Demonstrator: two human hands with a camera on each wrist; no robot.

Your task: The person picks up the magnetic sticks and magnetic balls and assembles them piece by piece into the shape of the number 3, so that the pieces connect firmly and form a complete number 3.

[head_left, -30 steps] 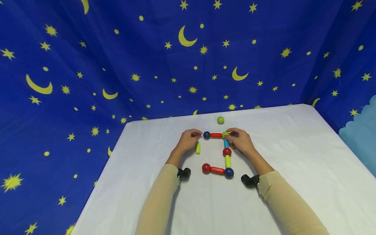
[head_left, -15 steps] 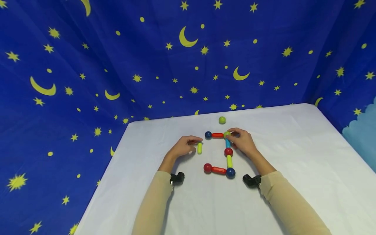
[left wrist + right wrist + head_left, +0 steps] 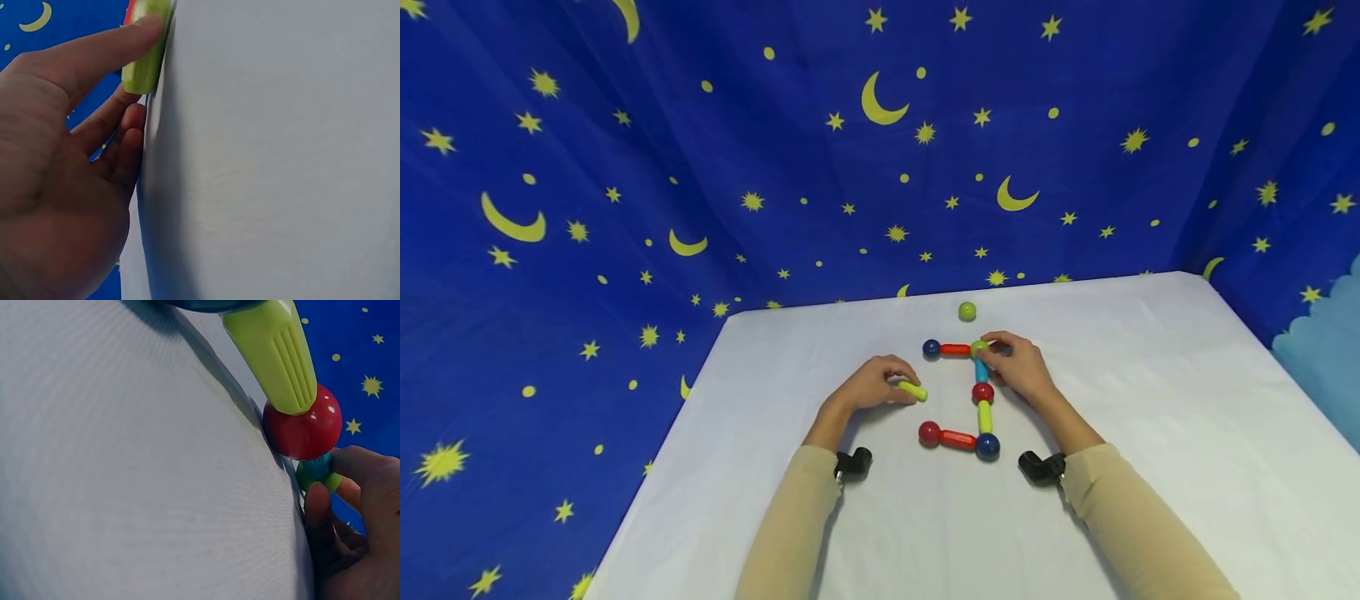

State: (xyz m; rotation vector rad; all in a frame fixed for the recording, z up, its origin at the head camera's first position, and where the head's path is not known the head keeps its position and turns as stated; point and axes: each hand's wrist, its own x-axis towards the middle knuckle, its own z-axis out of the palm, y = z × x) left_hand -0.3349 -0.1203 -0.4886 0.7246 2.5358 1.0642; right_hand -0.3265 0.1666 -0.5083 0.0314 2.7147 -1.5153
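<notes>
Between thumb and fingers my left hand (image 3: 872,383) pinches a yellow-green rod (image 3: 913,390), which also shows under the thumb in the left wrist view. My right hand (image 3: 1018,365) holds the green ball (image 3: 979,349) at the far right corner of a joined chain. From that ball a red rod (image 3: 956,350) runs left to a blue ball (image 3: 931,349). Toward me, a light blue rod (image 3: 981,372) leads to a red ball (image 3: 982,393), then a yellow-green rod (image 3: 985,417) and a larger blue ball (image 3: 988,447). Another red rod (image 3: 958,440) ends at a red ball (image 3: 929,433).
A loose green ball (image 3: 967,311) lies behind the chain, close to the far edge of the white-covered table (image 3: 1097,350). Blue star-and-moon cloth (image 3: 820,167) hangs behind and along the sides. Each wrist wears a small black camera.
My left hand has moved from beside the far blue ball back to the loose yellow-green rod, taken hold of it and turned it. The right hand stays at the green ball.
</notes>
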